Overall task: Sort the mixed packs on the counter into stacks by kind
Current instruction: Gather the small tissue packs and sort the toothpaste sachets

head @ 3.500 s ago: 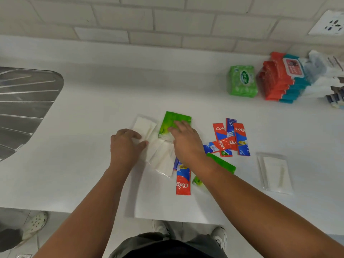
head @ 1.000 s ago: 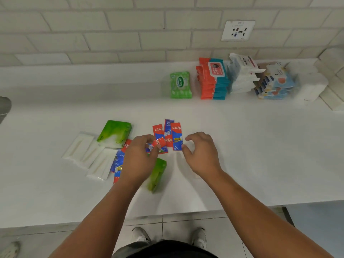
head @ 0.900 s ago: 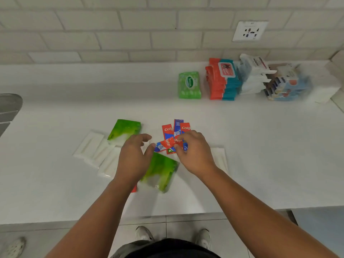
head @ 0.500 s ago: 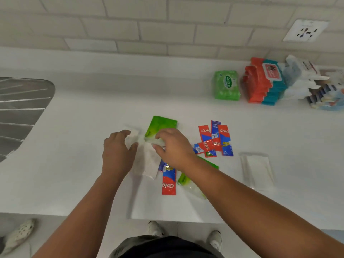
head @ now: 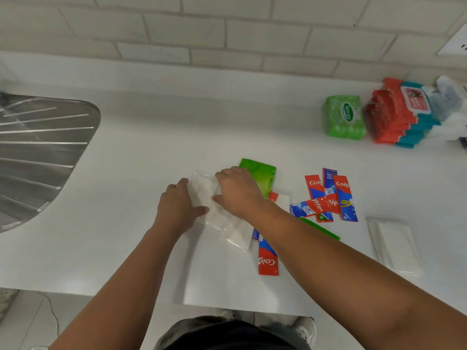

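White packs (head: 223,223), flat, crinkly clear plastic

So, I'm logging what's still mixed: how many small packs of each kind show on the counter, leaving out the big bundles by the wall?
Red-and-blue toothpaste sachets: at least 6, some overlapping
Flat green plastic packs: 2, one partly hidden
White clear-wrapped packs: at least 3, most piled together
Total: at least 11

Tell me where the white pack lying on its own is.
In the head view the white pack lies flat on the right of the counter, just right of the toothpaste sachets.
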`<state>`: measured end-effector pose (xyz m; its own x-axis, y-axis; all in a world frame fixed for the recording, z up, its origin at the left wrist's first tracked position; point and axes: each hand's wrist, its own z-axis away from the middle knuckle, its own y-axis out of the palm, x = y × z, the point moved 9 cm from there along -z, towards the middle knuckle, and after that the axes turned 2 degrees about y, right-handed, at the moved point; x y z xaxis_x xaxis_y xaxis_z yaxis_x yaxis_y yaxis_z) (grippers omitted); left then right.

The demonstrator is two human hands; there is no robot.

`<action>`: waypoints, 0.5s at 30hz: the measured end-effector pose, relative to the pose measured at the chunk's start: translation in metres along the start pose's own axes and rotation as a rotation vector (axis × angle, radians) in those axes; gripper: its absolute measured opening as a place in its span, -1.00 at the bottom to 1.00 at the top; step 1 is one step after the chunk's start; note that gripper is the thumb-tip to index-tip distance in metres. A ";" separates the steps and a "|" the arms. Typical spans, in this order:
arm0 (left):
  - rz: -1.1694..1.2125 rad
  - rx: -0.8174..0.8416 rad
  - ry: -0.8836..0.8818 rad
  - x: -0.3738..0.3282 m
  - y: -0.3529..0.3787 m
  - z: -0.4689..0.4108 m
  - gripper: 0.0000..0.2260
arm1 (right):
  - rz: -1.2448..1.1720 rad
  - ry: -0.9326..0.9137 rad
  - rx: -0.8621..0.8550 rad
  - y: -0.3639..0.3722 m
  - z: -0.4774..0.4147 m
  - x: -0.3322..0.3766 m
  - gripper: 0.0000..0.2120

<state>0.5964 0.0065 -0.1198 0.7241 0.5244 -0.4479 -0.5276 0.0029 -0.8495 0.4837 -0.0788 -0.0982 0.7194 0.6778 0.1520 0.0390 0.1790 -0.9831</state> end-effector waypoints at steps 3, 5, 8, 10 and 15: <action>0.062 0.033 0.008 0.002 -0.001 -0.002 -0.42 | -0.006 0.005 0.004 0.002 -0.004 0.002 -0.54; 0.129 -0.015 0.038 0.000 -0.006 0.000 -0.57 | -0.045 0.025 -0.016 0.000 -0.006 0.000 -0.54; 0.237 -0.129 0.109 -0.007 -0.020 0.003 -0.80 | -0.257 0.073 -0.106 -0.007 -0.005 -0.012 -0.64; 0.314 -0.189 0.149 -0.015 -0.030 0.007 -0.87 | -0.555 0.146 -0.165 -0.012 0.000 -0.027 -0.65; 0.695 -0.223 0.180 -0.047 -0.041 0.019 -0.86 | -1.164 0.281 -0.218 -0.029 0.025 -0.055 -0.63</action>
<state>0.5760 -0.0022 -0.0590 0.3287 0.1947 -0.9241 -0.8010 -0.4609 -0.3820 0.4260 -0.1033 -0.0756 0.3007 0.0085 0.9537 0.8574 0.4355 -0.2742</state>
